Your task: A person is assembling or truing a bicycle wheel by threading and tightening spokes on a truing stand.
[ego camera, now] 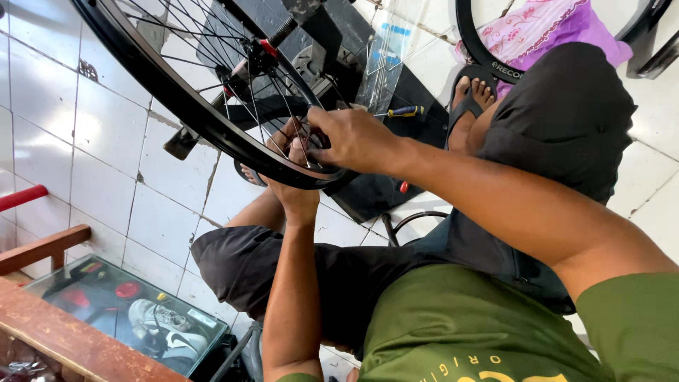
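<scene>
A black bicycle wheel rim [177,95] with thin spokes sits in a black stand [332,56] in front of me. My left hand [291,185] reaches up from below and grips the rim's lower edge, fingers among the spokes. From the right, my right hand [350,138] pinches at a spoke near the rim; whether it holds a small tool I cannot tell. The red-marked hub [244,67] is above both hands.
White tiled floor [106,134] lies below. A yellow-handled screwdriver [403,111] rests near my sandalled foot [470,95]. Another black rim [488,60] and a pink cloth [544,25] are top right. A glass-topped wooden case [127,311] stands at lower left.
</scene>
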